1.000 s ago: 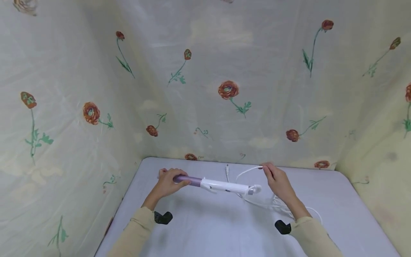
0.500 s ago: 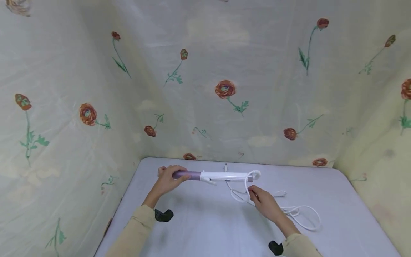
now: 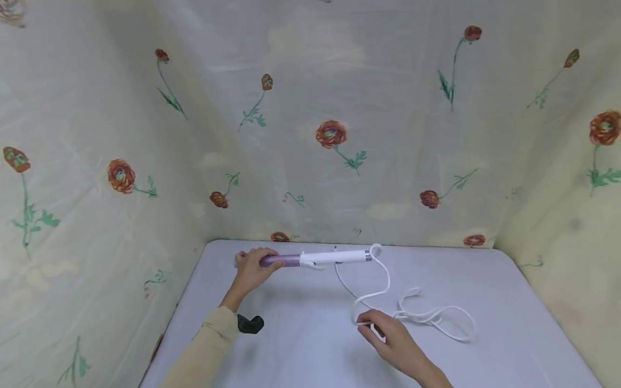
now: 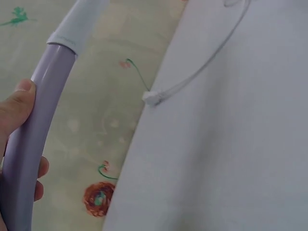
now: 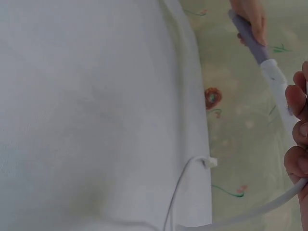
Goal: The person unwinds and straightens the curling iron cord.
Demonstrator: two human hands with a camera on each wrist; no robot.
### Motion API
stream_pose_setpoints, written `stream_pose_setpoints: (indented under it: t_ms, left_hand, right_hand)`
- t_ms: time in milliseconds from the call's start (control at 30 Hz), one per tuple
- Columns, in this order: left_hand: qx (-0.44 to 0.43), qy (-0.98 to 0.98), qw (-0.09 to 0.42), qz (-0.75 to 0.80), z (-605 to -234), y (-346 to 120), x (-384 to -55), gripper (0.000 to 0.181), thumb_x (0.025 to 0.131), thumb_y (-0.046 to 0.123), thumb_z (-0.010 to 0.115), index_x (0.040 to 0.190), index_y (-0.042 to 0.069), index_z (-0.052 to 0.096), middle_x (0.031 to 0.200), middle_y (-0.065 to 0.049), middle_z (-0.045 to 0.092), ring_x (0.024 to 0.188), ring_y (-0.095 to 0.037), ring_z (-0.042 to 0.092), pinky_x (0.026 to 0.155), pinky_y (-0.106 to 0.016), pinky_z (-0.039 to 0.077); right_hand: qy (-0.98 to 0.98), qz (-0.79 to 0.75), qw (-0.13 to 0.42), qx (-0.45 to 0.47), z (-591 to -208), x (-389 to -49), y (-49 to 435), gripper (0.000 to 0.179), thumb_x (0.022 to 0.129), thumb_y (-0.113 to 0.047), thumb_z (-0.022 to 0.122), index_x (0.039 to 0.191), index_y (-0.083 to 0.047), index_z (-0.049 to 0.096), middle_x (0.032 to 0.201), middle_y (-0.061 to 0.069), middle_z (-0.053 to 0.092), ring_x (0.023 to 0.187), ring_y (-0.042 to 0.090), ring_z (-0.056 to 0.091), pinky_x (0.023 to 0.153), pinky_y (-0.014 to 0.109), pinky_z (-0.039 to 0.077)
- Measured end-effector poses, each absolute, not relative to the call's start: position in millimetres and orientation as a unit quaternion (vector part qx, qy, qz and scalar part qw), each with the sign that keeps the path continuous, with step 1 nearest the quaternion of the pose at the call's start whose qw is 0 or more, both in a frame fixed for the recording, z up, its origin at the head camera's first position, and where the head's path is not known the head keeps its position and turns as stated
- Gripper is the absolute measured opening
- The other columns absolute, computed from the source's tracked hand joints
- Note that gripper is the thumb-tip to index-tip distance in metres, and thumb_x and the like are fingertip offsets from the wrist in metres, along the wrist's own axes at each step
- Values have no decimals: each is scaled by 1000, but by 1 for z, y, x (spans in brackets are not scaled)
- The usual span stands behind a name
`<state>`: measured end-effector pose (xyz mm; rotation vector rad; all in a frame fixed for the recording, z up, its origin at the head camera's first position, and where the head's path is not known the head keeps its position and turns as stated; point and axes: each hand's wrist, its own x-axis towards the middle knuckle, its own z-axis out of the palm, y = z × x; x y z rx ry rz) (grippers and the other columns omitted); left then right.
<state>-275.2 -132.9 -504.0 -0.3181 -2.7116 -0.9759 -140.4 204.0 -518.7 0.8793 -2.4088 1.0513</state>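
Observation:
In the head view my left hand [image 3: 253, 269] grips the purple barrel of a curling iron [image 3: 339, 257], held level above the table with its white handle pointing right. The left wrist view shows my thumb and fingers round that barrel [image 4: 41, 106]. A white power cord [image 3: 385, 280] leaves the handle's right end and drops in a curve to my right hand [image 3: 393, 339]. Thumb and fingertips there pinch the cord, lower and nearer than the iron. In the right wrist view the curled fingers [image 5: 299, 132] partly hide the white handle.
Loose loops of cord [image 3: 432, 315] lie on the white table [image 3: 301, 350], right of centre. The cord's plug [image 4: 153, 97] lies near the table's far edge. Flower-printed cloth [image 3: 291, 151] hangs behind and at both sides.
My right hand has come down from the far right towards the near middle, drawing the cord with it. The iron has turned from tilted to nearly level. My left hand keeps its grip.

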Motion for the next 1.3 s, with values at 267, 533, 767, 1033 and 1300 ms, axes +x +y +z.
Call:
stream_pose_setpoints:
  t_ms: [267,533,767,1033,1300]
  left_hand:
    - [-110,-935,94,-323,-531,-128,-276,36,80,50,69,102,21,69,102,1,70,93,-20,56,96,-52,15]
    - [-130,-937,56,-321,-563,-135,-268,32,81,50,68,98,23,70,96,4,71,85,-14,57,87,-45,21]
    - [-108,-943,61,-309,-581,-130,-271,36,82,53,65,101,22,68,103,1,70,92,-17,57,90,-47,20]
    - [-100,-948,64,-295,-591,-117,-285,34,83,49,66,100,20,68,105,-3,70,94,-22,57,90,-49,21]
    - [-111,-945,67,-299,-606,-103,-300,28,85,45,66,100,21,66,96,-3,67,91,-20,54,94,-53,21]
  right_hand:
    - [-831,429,217,280,-491,-145,228,24,81,6,66,95,-13,65,76,-8,63,63,-6,51,56,11,41]
    - [-857,457,86,222,-486,-186,275,18,97,-6,48,86,-7,62,71,-7,53,65,-2,49,60,18,45]
    - [-864,472,-9,174,-504,-226,299,28,101,-19,43,86,-2,59,70,-2,53,62,3,48,57,22,45]
    - [-855,434,-177,222,-534,-236,297,35,100,-18,45,87,8,64,72,15,67,65,15,60,62,24,48]
    - [-879,396,-180,193,-559,-225,300,33,98,-22,50,86,1,69,72,12,65,64,7,54,60,20,44]
